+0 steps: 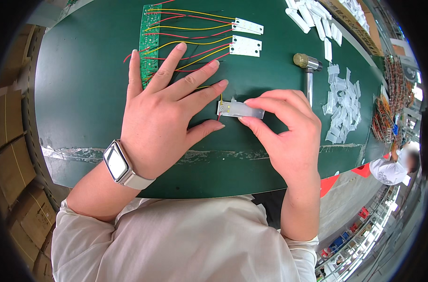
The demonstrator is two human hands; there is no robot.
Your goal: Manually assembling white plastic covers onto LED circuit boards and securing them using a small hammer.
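Observation:
My left hand (164,105), with a watch (117,162) on its wrist, lies with fingers spread over the lower end of a green circuit board strip (150,40) and its wires. Between the thumb and forefinger of my right hand (289,122) is a small white LED board (224,108), covered over most of its length by a translucent plastic piece (249,110). A yellow and a red wire run from its left end toward my left hand. Farther off, white LED boards (245,46) lie wired to the green strip by red, yellow and black leads.
A mallet (309,70) rests right of centre, beside a pile of translucent plastic pieces (343,103). White plastic parts (312,16) lie at the far right by a cardboard box (359,28). Wire bundles (388,117) hang at the right edge. Cartons (16,164) stand left; another person (390,167) is at right.

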